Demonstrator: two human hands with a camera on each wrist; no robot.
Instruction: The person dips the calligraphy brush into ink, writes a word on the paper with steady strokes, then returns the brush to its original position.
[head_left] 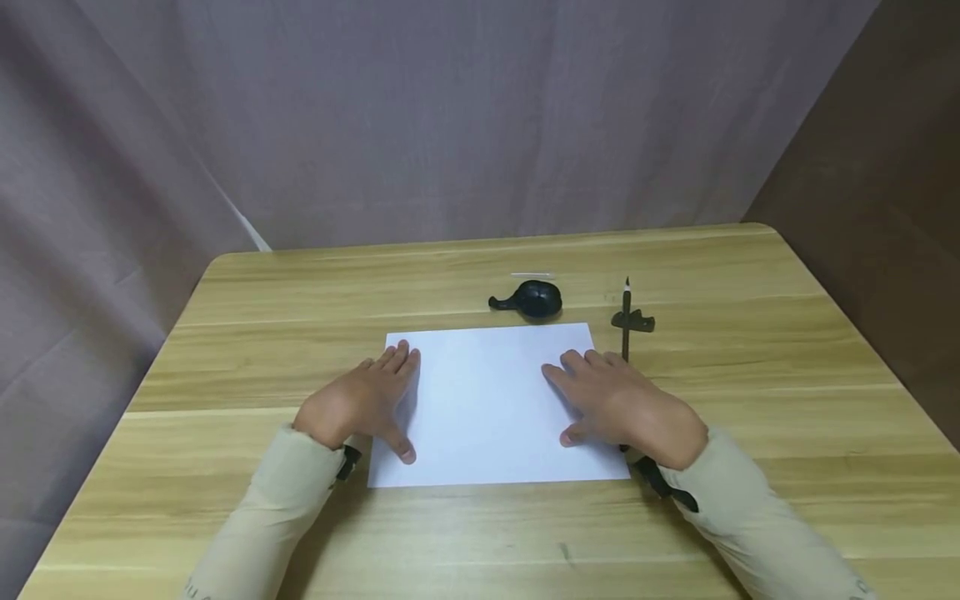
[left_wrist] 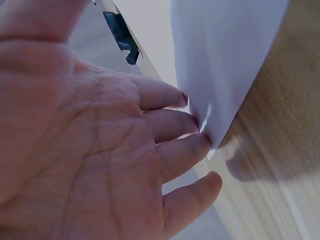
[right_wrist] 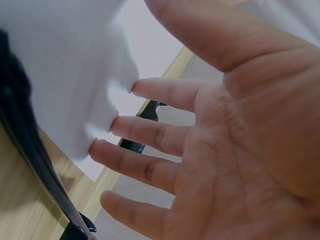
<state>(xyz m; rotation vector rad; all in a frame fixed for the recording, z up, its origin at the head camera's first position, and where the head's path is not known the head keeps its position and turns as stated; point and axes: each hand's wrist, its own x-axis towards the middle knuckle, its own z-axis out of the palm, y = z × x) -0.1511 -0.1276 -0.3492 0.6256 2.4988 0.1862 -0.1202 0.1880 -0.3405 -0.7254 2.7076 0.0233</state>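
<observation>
Head view: the paper (head_left: 483, 408) is lying with its long axis crosswise between the left hand (head_left: 365, 402) and right hand (head_left: 624, 406), unclamped fingers touching it, thumbs spread apart.

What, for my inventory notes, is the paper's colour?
The paper is white, clearest in the head view.

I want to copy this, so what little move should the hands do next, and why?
Perhaps the right hand should lift off and reach for the brush: the paper looks flat, the left hand touches its left side, and the brush lies on a dark rest close to the right hand.
</observation>
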